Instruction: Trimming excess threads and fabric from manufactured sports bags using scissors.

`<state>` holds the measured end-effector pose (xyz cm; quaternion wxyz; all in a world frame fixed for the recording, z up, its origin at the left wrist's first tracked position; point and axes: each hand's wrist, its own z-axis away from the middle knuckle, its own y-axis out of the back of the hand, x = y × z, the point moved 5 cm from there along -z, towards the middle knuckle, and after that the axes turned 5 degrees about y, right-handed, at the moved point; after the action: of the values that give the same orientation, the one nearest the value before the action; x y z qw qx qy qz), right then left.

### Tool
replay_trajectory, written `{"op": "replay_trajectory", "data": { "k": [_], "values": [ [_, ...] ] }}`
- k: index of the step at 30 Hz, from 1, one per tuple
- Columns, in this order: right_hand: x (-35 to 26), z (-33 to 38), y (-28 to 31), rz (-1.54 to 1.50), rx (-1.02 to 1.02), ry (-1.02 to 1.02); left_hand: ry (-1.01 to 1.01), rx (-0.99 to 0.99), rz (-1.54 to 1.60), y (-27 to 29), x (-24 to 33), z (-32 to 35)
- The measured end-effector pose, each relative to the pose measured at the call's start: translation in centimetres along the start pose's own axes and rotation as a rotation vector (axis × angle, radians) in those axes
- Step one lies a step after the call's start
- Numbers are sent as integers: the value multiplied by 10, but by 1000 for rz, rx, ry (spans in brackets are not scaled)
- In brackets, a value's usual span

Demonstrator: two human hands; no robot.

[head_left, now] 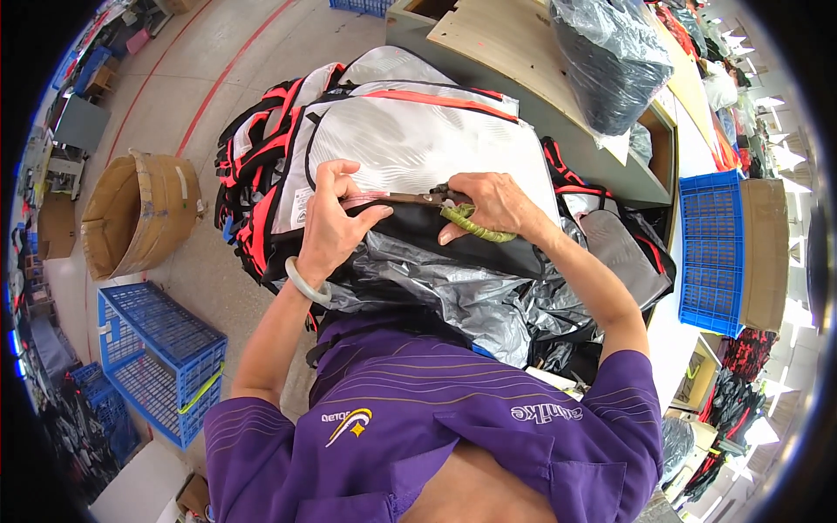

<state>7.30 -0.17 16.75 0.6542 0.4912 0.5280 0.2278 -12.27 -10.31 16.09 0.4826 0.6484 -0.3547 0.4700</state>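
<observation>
A pale grey-white backpack with black edging and red-orange trim lies in front of me on a pile of similar bags. My right hand grips a pair of scissors with green-wrapped handles. Their dark blades point left along the bag's near edge, toward my left hand. My left hand is bent at that edge, beside a white label. A thin pinkish strip lies between its thumb and fingers by the blade tips; what exactly they pinch is hard to make out.
Crinkled silver-grey plastic lies between the bag and my body. To the left stand an open cardboard box and a blue plastic crate. At right are a wooden cabinet topped by a dark plastic-wrapped bundle, and another blue crate.
</observation>
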Motion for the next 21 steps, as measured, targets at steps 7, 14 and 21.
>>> {"op": "replay_trajectory", "data": {
  "k": [7, 14, 21],
  "values": [
    [3, 3, -11, -56, -7, -143, 24, 10, -42, 6, -2, 1],
    [92, 129, 25, -182, 560, -782, -131, -257, -297, -2, 9, -5],
    [103, 222, -91, -627, 874, -1145, -317, -511, -849, -6, -60, -7]
  ]
}}
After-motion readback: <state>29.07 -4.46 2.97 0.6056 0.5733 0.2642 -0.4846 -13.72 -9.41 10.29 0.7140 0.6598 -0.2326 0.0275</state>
